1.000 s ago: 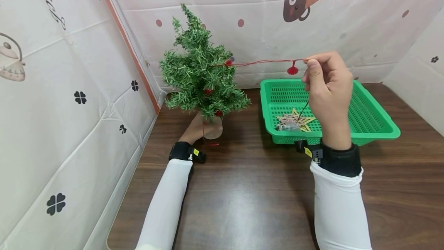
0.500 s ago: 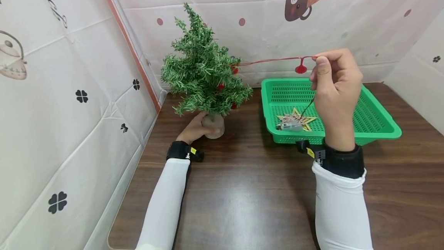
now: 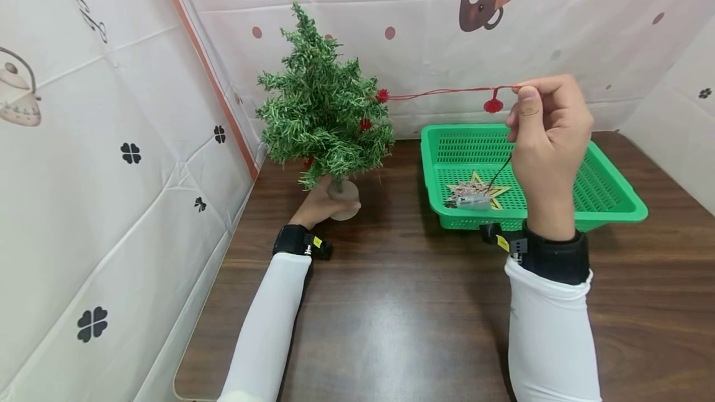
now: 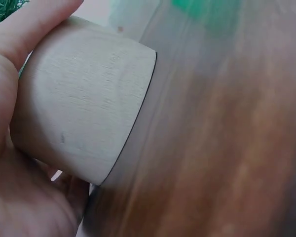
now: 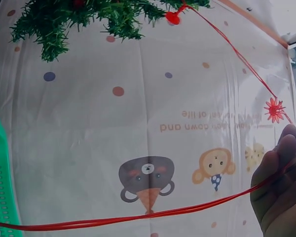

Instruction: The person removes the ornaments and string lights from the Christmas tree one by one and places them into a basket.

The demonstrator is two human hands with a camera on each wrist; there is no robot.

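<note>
Left hand (image 3: 319, 205) is wrapped round the tree's (image 3: 321, 110) wooden base (image 4: 84, 103) on the tabletop (image 3: 391, 303), and the right hand (image 3: 550, 132) pinches the red garland (image 3: 441, 92), which runs taut from the branches over the green basket (image 3: 609, 191). I'd say pulling harder could tip the little tree or drag the garland back off the branches.

We see a dark brown wooden table (image 3: 402, 303) with a visible grain, running up to the patterned sheets hung at its back and left edges. On it stand two things, apart from one another — a small green tree's pale wooden base (image 3: 344, 198) near the back left corner, and a green plastic basket (image 3: 609, 194) toward the back right. The left wrist view shows that base (image 4: 84, 113) up close — its rim tipped against the wood.
</note>
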